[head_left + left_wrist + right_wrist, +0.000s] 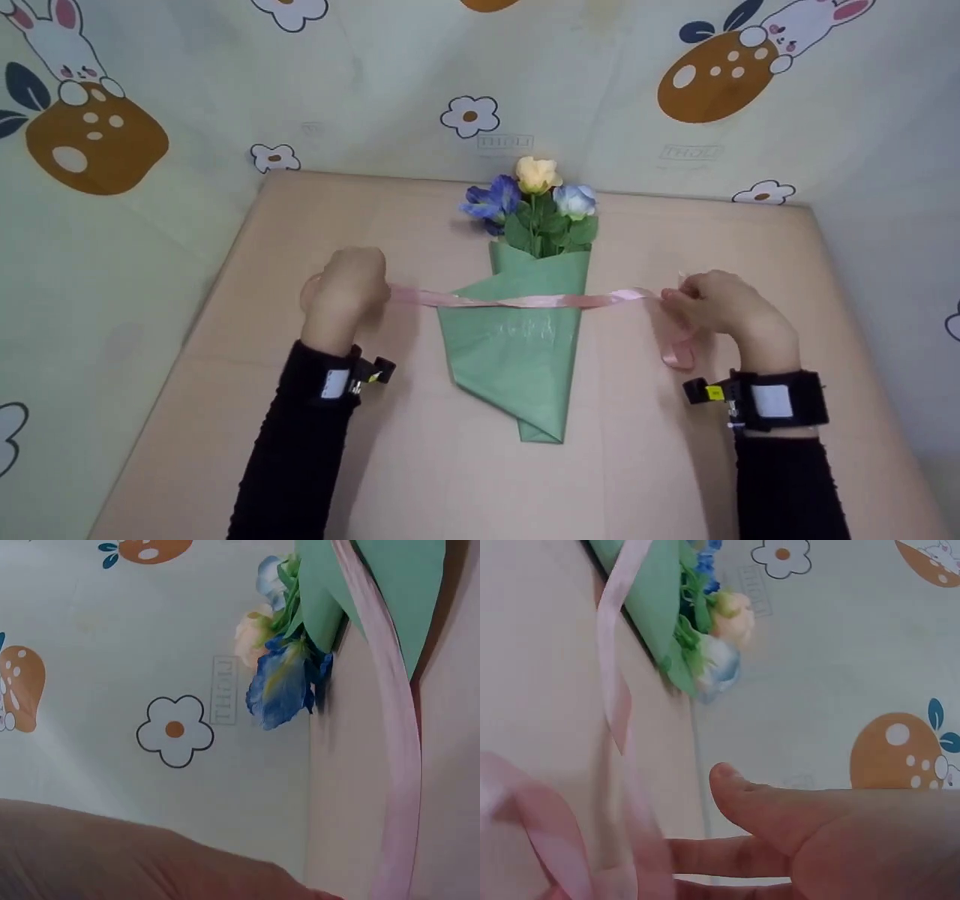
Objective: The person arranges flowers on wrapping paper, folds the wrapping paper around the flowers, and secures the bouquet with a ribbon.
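Black sleeves [787,487] lie at the near edge, each with a band [810,401] and small camera [697,390] at the wrist. Left of centre, the left hand [346,289] is curled round one stretch of ribbon [540,301]; on the right, the right hand [724,304] seems to pinch the other stretch between its fingers. Set wide apart like this, the hands hold the ribbon fairly taut, likely so that it crosses the middle of the green wrap [517,352] without sagging.

The wrap lies flat on the table [637,480], narrow end near, flowers [538,176] at the far end just beside the sheet [375,97]; laid so, both its sides are within reach.

Plenty is hidden. The left fingertips are masked by the knuckles, and the left wrist view catches only the hand's edge, so how they grip cannot be told. In the right wrist view the thumb [731,791] stands apart, while the other fingers [727,856] are partly covered by ribbon and cut off below; which ones pinch is unclear. A loose tail [679,356] of ribbon droops beneath the right hand, its end hard to make out. Whatever lies inside the wrap is out of sight.
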### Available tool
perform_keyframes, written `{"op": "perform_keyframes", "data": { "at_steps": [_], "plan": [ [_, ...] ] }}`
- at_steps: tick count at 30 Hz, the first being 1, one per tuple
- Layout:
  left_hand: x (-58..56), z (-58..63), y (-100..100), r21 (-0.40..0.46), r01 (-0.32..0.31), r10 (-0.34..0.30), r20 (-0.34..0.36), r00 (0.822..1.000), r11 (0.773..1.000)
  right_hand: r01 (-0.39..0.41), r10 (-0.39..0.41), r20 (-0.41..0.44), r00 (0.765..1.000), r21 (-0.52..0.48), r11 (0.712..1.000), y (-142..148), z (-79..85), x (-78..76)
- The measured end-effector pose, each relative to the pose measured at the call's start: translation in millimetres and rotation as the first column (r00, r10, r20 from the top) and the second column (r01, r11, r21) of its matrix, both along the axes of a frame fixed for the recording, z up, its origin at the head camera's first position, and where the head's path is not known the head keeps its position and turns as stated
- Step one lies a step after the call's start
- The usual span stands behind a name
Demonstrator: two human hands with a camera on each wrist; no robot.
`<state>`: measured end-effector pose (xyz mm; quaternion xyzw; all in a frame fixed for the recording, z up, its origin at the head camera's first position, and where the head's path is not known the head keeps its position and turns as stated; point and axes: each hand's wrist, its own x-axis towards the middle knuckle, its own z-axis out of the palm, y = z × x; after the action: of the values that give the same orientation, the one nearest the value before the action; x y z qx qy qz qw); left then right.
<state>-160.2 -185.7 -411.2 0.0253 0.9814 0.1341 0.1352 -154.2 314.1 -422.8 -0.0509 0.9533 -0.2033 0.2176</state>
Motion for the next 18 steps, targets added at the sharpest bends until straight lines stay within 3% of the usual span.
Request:
{"op": "perform_keyframes", "data": {
  "at_steps": [2,4,6,9,13,18],
  "plan": [
    [-1.8,-7.6,9.9,0.038,0.088,-0.087,-0.040,0.995,0.995,-0.021,0.020,-0.066,0.998,-0.008,1.000,-13.8,-6.2,-0.5],
    [-4.6,-16.0,21.5,0.088,0.190,-0.182,-0.094,0.979,0.978,-0.064,0.062,-0.163,0.985,-0.009,0.998,-27.2,-11.9,-1.7],
    [-6.2,-23.8,33.4,0.120,0.271,-0.260,-0.100,0.960,0.955,-0.107,0.104,-0.243,0.964,0.002,0.994,-38.9,-17.2,-3.1],
    [-7.0,-34.4,47.5,0.099,0.368,-0.361,-0.085,0.929,0.924,-0.132,0.125,-0.310,0.943,-0.002,0.991,-51.8,-24.8,-4.9],
    [-5.4,-44.2,55.7,0.038,0.428,-0.422,-0.101,0.901,0.903,-0.169,0.161,-0.324,0.932,0.005,0.986,-60.6,-34.7,-6.6],
    [-1.4,-50.8,53.5,0.057,0.478,-0.458,-0.207,0.864,0.876,-0.208,0.200,-0.332,0.922,0.012,0.978,-60.6,-47.2,-8.3]
  ]
}}
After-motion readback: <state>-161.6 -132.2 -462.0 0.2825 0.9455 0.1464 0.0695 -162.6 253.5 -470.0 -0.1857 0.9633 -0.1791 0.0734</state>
